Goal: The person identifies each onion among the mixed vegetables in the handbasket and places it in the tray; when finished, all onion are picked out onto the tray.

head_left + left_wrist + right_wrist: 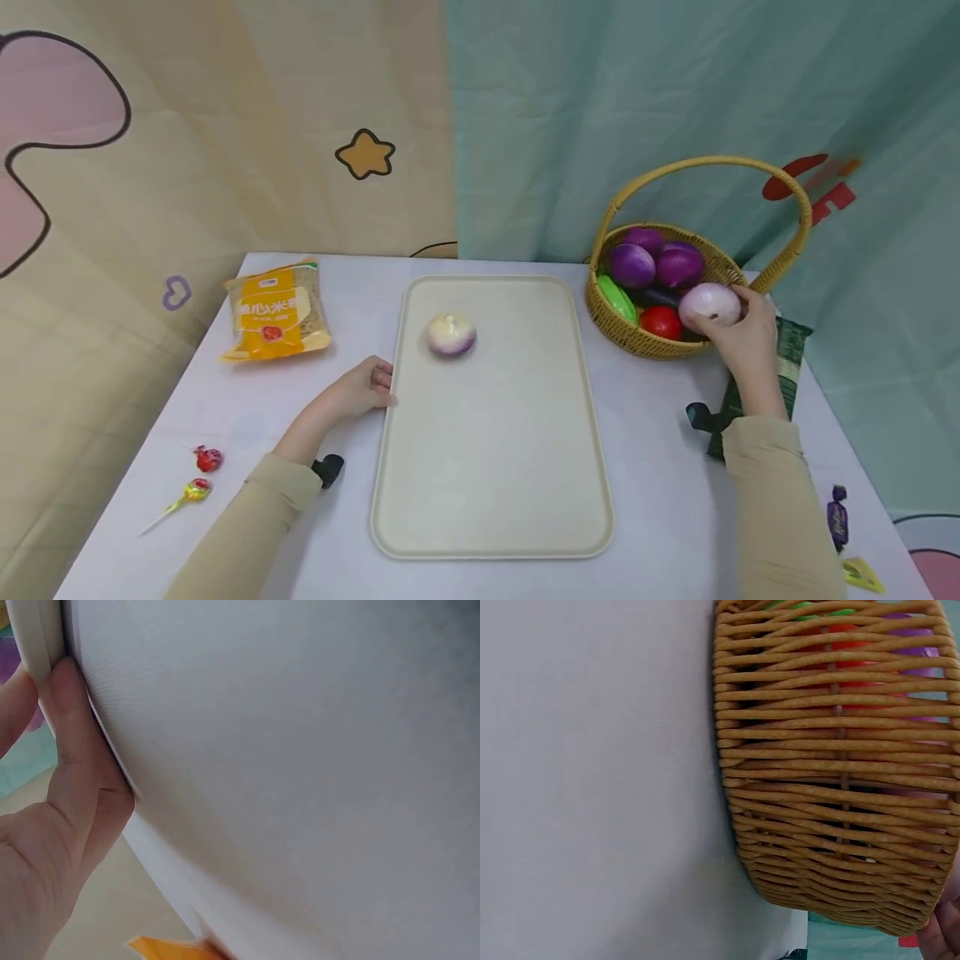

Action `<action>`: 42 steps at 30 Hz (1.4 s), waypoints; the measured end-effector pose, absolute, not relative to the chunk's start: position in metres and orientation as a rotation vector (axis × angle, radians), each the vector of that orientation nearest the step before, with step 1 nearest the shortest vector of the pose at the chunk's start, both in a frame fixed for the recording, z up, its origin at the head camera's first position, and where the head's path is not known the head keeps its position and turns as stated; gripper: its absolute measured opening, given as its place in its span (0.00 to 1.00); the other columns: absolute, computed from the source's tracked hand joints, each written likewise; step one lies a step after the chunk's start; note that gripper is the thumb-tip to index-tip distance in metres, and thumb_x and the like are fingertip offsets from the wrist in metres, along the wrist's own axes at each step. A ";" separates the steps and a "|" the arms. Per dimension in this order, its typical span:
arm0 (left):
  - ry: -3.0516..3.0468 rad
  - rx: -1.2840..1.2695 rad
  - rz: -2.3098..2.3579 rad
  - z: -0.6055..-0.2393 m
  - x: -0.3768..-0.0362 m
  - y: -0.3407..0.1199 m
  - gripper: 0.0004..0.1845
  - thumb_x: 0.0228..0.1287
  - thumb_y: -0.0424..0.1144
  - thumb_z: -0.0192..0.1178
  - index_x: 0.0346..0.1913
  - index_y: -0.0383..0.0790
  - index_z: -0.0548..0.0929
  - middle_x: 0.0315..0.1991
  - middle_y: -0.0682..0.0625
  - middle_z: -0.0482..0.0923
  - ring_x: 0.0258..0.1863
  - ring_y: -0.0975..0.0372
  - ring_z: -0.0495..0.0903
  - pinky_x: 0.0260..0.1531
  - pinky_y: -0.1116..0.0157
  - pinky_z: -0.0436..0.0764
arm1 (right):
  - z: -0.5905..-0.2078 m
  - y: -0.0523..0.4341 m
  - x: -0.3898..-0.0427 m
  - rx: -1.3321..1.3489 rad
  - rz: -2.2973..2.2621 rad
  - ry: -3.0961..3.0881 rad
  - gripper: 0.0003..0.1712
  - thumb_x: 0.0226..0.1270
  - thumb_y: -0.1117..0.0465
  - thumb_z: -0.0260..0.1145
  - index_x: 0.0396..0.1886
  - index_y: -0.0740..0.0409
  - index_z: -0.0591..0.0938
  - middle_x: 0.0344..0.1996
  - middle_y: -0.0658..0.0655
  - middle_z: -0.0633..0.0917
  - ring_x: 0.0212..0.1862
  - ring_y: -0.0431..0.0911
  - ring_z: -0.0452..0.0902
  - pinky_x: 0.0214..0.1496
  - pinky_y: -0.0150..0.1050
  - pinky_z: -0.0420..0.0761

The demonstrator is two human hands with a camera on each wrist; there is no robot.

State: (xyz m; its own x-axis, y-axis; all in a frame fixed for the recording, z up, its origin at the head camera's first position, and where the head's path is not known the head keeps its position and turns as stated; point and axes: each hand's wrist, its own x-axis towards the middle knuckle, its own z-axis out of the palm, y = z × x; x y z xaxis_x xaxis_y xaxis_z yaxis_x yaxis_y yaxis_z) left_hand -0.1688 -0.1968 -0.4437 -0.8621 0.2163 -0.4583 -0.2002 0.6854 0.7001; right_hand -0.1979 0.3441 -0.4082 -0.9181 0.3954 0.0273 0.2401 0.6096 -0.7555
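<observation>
My left hand (362,390) pinches the left rim of a cream rectangular tray (495,467); in the left wrist view, thumb and fingers (71,712) lie on either side of the rim. On the tray's upper left sits a round white-and-purple onion (451,335). At the right, my right hand (748,337) reaches over the front of a wicker basket (630,333) and grips a pale, pinkish-white onion (709,305) there. Beside it in the basket lie a red tomato (661,322), a green vegetable (617,298), a dark eggplant (654,297) and several purple round vegetables (632,266).
The basket's tall handle (720,160) arches over its contents. A yellow food bag (276,312) lies at the back left, two lollipops (207,458) at the front left. A dark green packet (791,358) lies partly under the right arm, with a purple wrapped candy (837,518) nearer the front.
</observation>
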 end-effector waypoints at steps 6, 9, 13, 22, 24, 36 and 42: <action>2.378 -0.006 1.086 -0.444 -0.168 -0.192 0.26 0.63 0.30 0.63 0.61 0.28 0.66 0.50 0.37 0.74 0.46 0.52 0.76 0.49 0.58 0.77 | -0.403 0.336 -0.192 -0.565 1.238 -2.554 0.50 0.60 0.45 0.71 0.75 0.56 0.56 0.72 0.63 0.58 0.70 0.58 0.55 0.71 0.61 0.62; 2.388 -0.004 1.079 -0.443 -0.167 -0.191 0.26 0.64 0.30 0.62 0.61 0.28 0.65 0.50 0.36 0.74 0.47 0.52 0.75 0.50 0.57 0.77 | -0.394 0.323 -0.187 -0.578 1.308 -2.505 0.49 0.60 0.46 0.71 0.75 0.51 0.57 0.72 0.59 0.59 0.68 0.52 0.58 0.70 0.53 0.66; 2.413 0.003 1.062 -0.439 -0.165 -0.191 0.25 0.64 0.29 0.62 0.61 0.28 0.65 0.50 0.36 0.74 0.47 0.51 0.75 0.50 0.56 0.76 | -0.379 0.285 -0.182 -0.433 1.437 -2.475 0.47 0.60 0.50 0.73 0.74 0.51 0.60 0.70 0.58 0.63 0.65 0.48 0.63 0.64 0.40 0.71; 2.435 0.046 1.063 -0.437 -0.163 -0.198 0.25 0.63 0.28 0.62 0.59 0.25 0.65 0.48 0.34 0.74 0.46 0.50 0.76 0.47 0.57 0.77 | -0.394 0.166 -0.203 -0.021 1.686 -2.524 0.45 0.55 0.58 0.77 0.69 0.62 0.64 0.64 0.64 0.69 0.62 0.56 0.67 0.64 0.50 0.74; 2.430 0.043 1.067 -0.439 -0.163 -0.197 0.25 0.63 0.29 0.62 0.60 0.26 0.66 0.49 0.34 0.75 0.46 0.50 0.76 0.49 0.56 0.77 | -0.402 0.151 -0.209 0.007 1.708 -2.547 0.45 0.54 0.58 0.77 0.68 0.63 0.65 0.64 0.64 0.69 0.62 0.57 0.68 0.64 0.53 0.74; 2.422 0.047 1.083 -0.442 -0.169 -0.189 0.25 0.63 0.29 0.62 0.60 0.27 0.67 0.49 0.35 0.75 0.46 0.50 0.77 0.49 0.57 0.77 | -0.441 0.118 -0.219 0.074 1.621 -2.822 0.44 0.58 0.58 0.74 0.72 0.58 0.64 0.69 0.62 0.69 0.68 0.57 0.67 0.66 0.54 0.71; 2.418 -0.003 1.072 -0.441 -0.166 -0.192 0.25 0.63 0.29 0.62 0.61 0.28 0.66 0.50 0.35 0.75 0.46 0.52 0.77 0.49 0.58 0.77 | -0.449 0.104 -0.221 0.111 1.576 -2.849 0.45 0.60 0.57 0.73 0.74 0.57 0.62 0.71 0.62 0.68 0.70 0.57 0.65 0.69 0.53 0.69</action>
